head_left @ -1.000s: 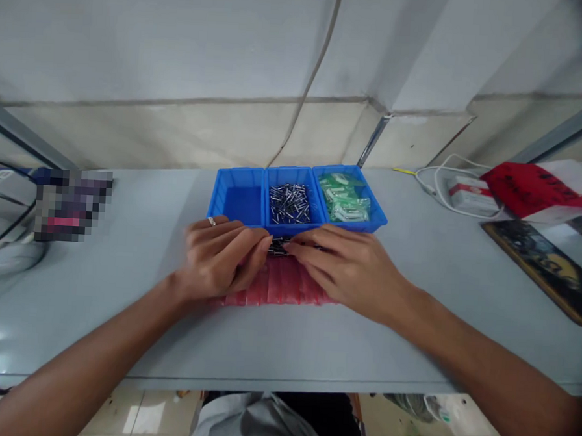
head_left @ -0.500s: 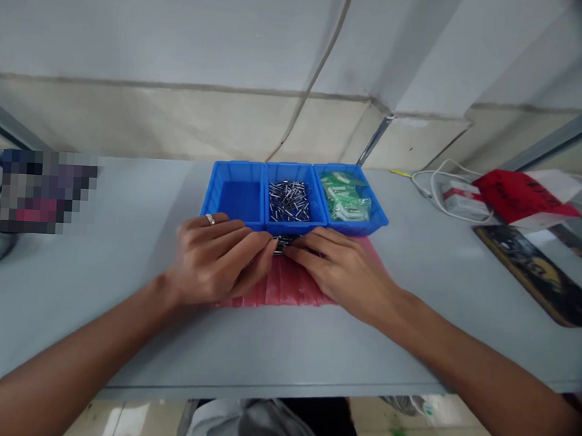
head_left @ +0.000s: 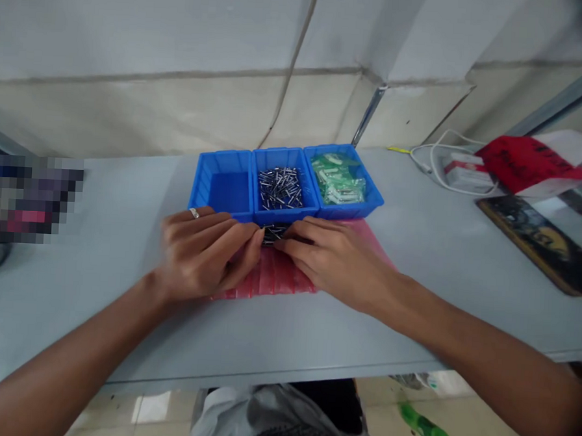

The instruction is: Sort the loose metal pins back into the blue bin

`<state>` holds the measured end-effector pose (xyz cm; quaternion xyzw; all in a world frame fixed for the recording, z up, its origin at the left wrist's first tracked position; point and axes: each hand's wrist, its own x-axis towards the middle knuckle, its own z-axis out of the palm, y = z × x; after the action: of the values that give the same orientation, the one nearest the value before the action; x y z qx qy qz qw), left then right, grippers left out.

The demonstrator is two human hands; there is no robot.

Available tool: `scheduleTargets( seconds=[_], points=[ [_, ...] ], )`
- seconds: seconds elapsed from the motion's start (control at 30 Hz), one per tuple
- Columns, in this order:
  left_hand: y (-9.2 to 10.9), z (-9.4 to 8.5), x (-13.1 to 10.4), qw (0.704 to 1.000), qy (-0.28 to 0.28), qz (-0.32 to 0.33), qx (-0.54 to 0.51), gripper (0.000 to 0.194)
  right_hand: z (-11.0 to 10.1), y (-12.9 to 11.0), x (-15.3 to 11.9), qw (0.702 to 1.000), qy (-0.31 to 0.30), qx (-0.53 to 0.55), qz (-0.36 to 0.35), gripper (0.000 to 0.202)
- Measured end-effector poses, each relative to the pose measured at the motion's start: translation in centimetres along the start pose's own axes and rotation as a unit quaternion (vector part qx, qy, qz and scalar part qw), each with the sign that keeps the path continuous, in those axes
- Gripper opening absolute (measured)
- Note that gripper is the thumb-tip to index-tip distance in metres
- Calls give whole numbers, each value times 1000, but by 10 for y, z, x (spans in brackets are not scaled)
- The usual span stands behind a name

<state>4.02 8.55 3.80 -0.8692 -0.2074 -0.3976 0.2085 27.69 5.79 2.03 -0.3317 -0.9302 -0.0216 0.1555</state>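
A small heap of thin dark metal pins or screws (head_left: 273, 234) lies between my hands, on a ridged pink plastic sheet (head_left: 278, 276). My left hand (head_left: 209, 249), with a ring on one finger, is closed in a pinch at the heap's left edge. Whatever its fingertips hold is too small to make out. From the right, my right hand (head_left: 332, 262) touches the heap with thumb and fingers drawn together, their tips partly hidden. Just behind stands the middle blue bin (head_left: 284, 214), holding many similar metal pieces (head_left: 280, 188).
Beside the middle bin are a left blue bin (head_left: 223, 216) and a right blue bin (head_left: 352, 211) with green-printed clear packets (head_left: 339, 179). Farther right lie a white cable (head_left: 437, 180), a small box (head_left: 469, 174), a red packet (head_left: 523, 162) and a dark phone-like object (head_left: 531, 243).
The view has shifted and tilted slightly, so the bins appear farther left and higher. Both hands stay at the heap, with only small finger movements.
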Motion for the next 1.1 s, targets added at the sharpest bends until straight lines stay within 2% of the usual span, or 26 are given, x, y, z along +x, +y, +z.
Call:
scheduleTargets(
  seconds=[0.17, 0.3, 0.4, 0.47, 0.57, 0.67, 0.8, 0.9, 1.0, 1.1],
  points=[
    [-1, -1, 0, 1000, 2, 8, 6, 14, -3, -1, 1, 997, 55, 45, 21, 25],
    [0, 0, -2, 1000, -9, -4, 2, 4, -12, -3, 1, 984, 149, 83, 49, 30],
    [2, 2, -2, 1000, -27, -15, 1, 22, -21, -5, 3, 966, 211, 132, 73, 31],
    [1, 3, -2, 999, -35, -8, 0, 30, -26, -7, 4, 953, 220, 192, 82, 31],
    [0, 2, -2, 999, -28, 14, -8, 21, -31, -9, 6, 937, 214, 265, 81, 29],
    [-1, -1, -2, 999, -6, 28, -14, 11, -34, -10, 6, 929, 219, 286, 85, 25],
    [0, -2, -1, 1000, 29, 3, -7, 10, -37, -8, 6, 913, 227, 318, 117, 15],
    [1, -3, 1, 999, 32, -4, -12, 8, -37, -9, 6, 883, 239, 375, 152, 9],
    [3, -3, 2, 999, 13, 0, -35, 11, -36, -10, 5, 843, 251, 434, 195, 8],
    [4, -3, 5, 999, -6, -3, -46, 11, -37, -9, 4, 824, 230, 468, 222, 7]
  ],
)
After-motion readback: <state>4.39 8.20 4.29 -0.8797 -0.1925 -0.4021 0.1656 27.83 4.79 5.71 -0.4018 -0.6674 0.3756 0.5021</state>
